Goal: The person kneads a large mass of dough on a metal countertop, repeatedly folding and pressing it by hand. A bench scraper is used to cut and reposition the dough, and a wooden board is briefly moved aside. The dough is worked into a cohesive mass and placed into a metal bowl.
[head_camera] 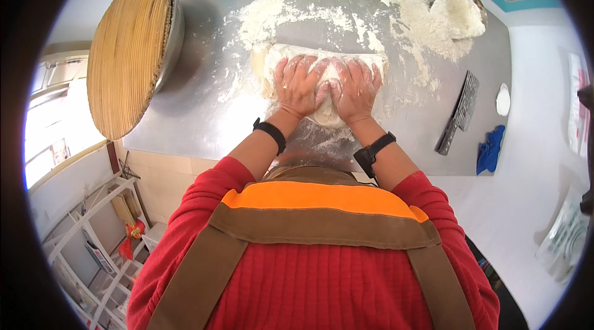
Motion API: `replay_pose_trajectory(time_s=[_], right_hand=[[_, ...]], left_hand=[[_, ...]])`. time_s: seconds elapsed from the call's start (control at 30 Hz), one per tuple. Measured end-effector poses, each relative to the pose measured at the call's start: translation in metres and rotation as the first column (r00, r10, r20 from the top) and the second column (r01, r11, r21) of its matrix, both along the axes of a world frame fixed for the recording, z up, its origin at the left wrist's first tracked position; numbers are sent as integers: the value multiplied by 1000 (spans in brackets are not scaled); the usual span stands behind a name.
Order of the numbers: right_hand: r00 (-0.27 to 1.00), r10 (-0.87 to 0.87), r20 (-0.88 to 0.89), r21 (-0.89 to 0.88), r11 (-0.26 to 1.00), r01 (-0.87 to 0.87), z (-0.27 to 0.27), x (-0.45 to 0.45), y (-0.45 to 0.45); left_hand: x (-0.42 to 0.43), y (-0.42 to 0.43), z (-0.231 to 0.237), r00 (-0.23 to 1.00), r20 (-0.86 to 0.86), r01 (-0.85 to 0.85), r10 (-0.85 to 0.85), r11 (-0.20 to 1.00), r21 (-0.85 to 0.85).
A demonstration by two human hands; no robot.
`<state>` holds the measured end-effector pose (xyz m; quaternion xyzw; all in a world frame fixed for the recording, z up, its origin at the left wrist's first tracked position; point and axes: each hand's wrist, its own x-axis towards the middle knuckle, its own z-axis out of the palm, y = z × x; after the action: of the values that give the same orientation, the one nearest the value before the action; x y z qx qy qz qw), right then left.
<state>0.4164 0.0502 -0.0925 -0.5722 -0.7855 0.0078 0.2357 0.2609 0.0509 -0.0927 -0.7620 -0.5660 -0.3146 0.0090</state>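
A thick slab of floured dough (328,114) lies on the steel worktop (199,111) in front of me. My left hand (299,84) presses on its left half, palm down, with the fingers spread. On the right half my right hand (356,85) lies the same way, and the two thumbs come close together at the middle. Both hands are dusted with flour and rest on the dough without gripping it. The dough's left end sticks out beyond my left hand. Its underside and the parts beneath my palms are hidden.
Loose flour (264,14) is scattered beyond the dough. A heaped bowl of flour (457,14) stands far right. Nearer lie a cleaver (465,102), a small white object (503,99) and a blue cloth (490,150). A slatted lid (130,56) covers a metal basin (175,28) at left.
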Motion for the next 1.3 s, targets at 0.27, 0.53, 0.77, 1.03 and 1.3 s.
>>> replay_pose_trajectory(time_s=[0.27, 0.53, 0.77, 1.03, 1.3], right_hand=[[999, 33, -30, 13, 999, -33, -22, 4, 93], [916, 396, -68, 114, 915, -387, 24, 13, 29], [968, 237, -84, 29, 972, -235, 45, -4, -98], [998, -66, -2, 87, 994, 66, 6, -28, -90], [994, -68, 83, -33, 997, 71, -19, -16, -6]], left_hand=[[5, 79, -24, 992, -66, -106, 110, 993, 51], [-6, 113, 70, 929, -367, -212, -58, 728, -652], [-32, -19, 43, 985, -112, 91, -130, 949, -302], [-24, -65, 17, 1000, 26, -5, 7, 998, -55], [-33, 14, -20, 999, -9, 32, -32, 999, -41]])
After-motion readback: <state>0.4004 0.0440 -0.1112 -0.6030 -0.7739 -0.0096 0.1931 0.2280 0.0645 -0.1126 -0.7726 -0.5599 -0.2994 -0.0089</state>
